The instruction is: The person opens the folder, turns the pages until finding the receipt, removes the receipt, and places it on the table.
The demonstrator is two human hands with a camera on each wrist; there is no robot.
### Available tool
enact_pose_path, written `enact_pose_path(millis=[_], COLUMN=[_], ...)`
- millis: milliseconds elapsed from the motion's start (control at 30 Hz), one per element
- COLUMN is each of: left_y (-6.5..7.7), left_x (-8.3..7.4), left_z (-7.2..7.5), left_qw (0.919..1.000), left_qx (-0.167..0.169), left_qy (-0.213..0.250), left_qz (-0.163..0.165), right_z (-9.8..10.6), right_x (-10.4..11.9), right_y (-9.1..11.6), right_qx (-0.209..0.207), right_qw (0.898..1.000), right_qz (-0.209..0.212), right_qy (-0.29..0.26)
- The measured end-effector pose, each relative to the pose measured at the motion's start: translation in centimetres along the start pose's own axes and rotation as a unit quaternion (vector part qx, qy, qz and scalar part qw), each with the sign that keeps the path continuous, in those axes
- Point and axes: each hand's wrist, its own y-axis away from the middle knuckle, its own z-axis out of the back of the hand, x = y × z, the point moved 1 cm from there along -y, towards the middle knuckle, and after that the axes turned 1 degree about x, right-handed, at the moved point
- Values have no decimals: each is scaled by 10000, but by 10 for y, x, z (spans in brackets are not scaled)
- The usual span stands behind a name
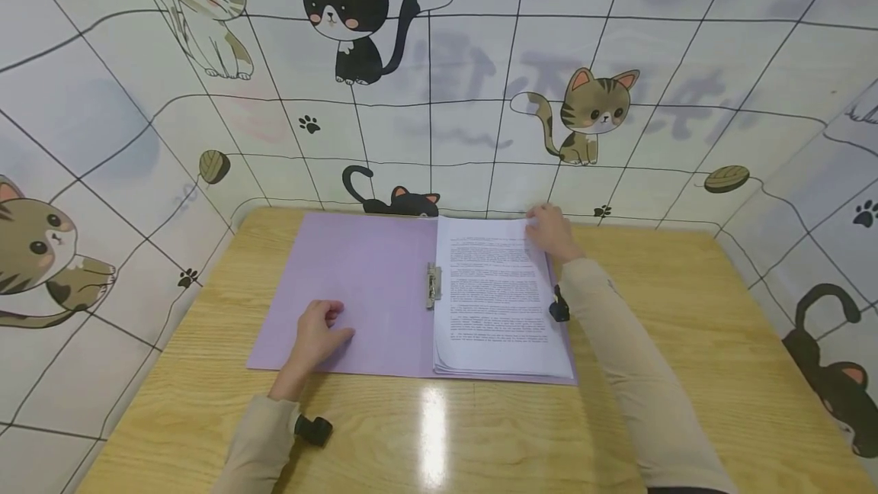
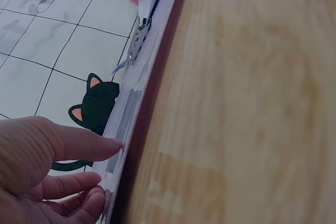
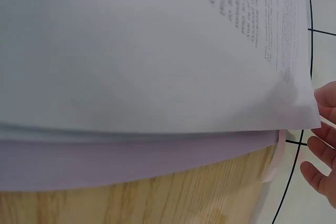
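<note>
A purple folder (image 1: 373,265) lies spread open on the wooden table. On its right half sits a stack of printed sheets (image 1: 497,296), next to a metal clip (image 1: 433,286) at the spine. My right hand (image 1: 551,232) is at the far right corner of the stack. In the right wrist view, the thumb and index finger of this hand (image 3: 325,129) pinch the top sheet's corner (image 3: 302,116). Over the folder's left cover rests my left hand (image 1: 319,338), fingers loosely bent and holding nothing. Its thumb (image 2: 92,144) stands apart from the fingers, close over the cover.
The wooden table (image 1: 652,303) extends on both sides of the folder and in front of it. Behind it rises a white wall covering (image 1: 466,128) with black grid lines and cartoon cats. Small black wrist cameras (image 1: 314,430) sit on both sleeves.
</note>
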Motion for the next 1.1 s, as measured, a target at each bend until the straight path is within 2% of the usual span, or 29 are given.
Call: enact_pose_path(millis=[133, 267, 400, 600, 800, 933, 1100], left_y=[0, 0, 0, -1, -1, 0, 1], left_x=[-1, 0, 0, -1, 0, 1, 0], left_z=[0, -1, -1, -1, -2, -2, -1], left_qw=[10000, 10000, 10000, 10000, 10000, 10000, 10000], left_qx=[14, 19, 5, -5, 37, 7, 27], left_qy=[-7, -24, -53, -73, -41, 3, 38], left_qz=[-5, -21, -14, -24, 28, 26, 14], right_z=[3, 7, 9, 17, 21, 24, 22], right_x=[0, -2, -3, 2, 4, 4, 1], right_y=[2, 4, 7, 20, 35, 45, 55], right_qx=[-12, -115, -49, 460, 1051, 1334, 1559], right_qw=[9998, 9950, 9815, 9525, 9280, 9139, 9085], right_qz=[-103, -406, -614, -1034, -1322, -1286, -1143], right_qy=[-149, -909, -1812, -2827, -3322, -3611, -3705])
